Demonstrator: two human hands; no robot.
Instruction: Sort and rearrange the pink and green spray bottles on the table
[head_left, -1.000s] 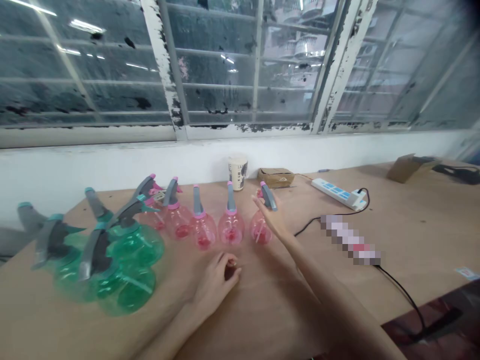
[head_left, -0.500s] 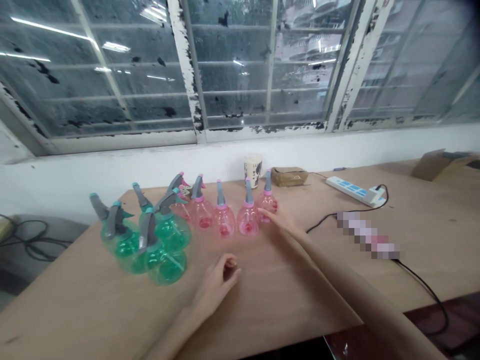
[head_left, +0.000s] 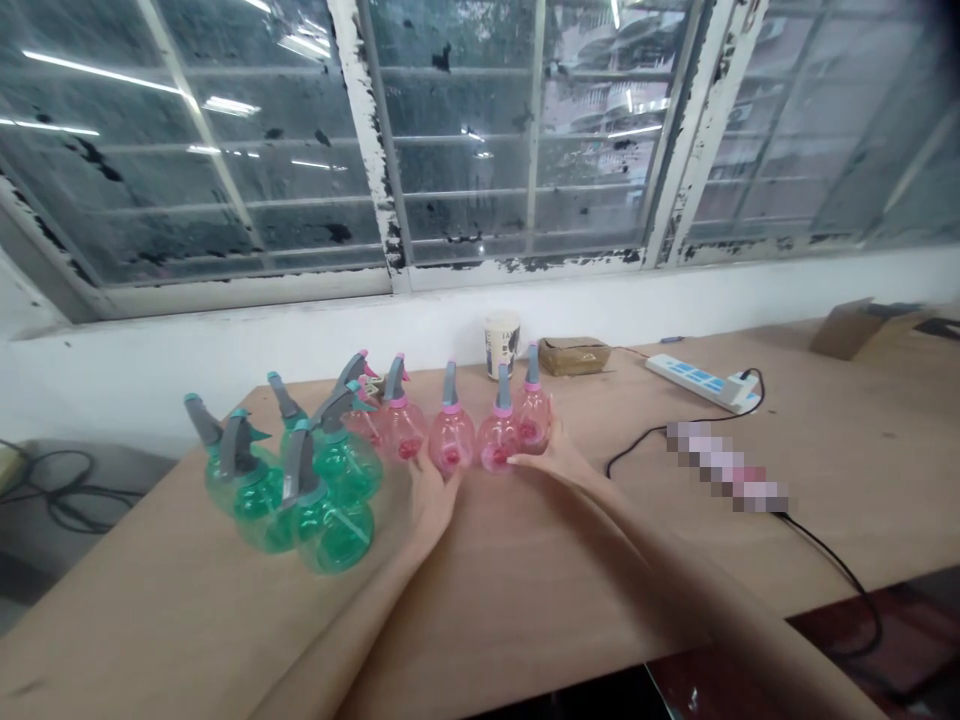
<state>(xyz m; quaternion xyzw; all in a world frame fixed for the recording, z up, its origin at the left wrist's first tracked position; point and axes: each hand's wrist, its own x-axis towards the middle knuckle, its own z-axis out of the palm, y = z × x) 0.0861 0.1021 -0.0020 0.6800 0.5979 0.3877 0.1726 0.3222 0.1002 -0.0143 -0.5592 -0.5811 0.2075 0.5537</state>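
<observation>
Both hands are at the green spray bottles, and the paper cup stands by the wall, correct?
Wrong colour: the head view shows the left hand and right hand at the pink spray bottles. The paper cup does stand by the wall.

No readable text. Paper cup (head_left: 501, 350): dark print, too small. Strip on table (head_left: 726, 468): pixelated out.

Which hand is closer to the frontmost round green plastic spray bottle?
Left. The left hand is right of the green spray bottle, not touching; the right hand is farther right, by the rightmost round pink plastic bottle.
</observation>
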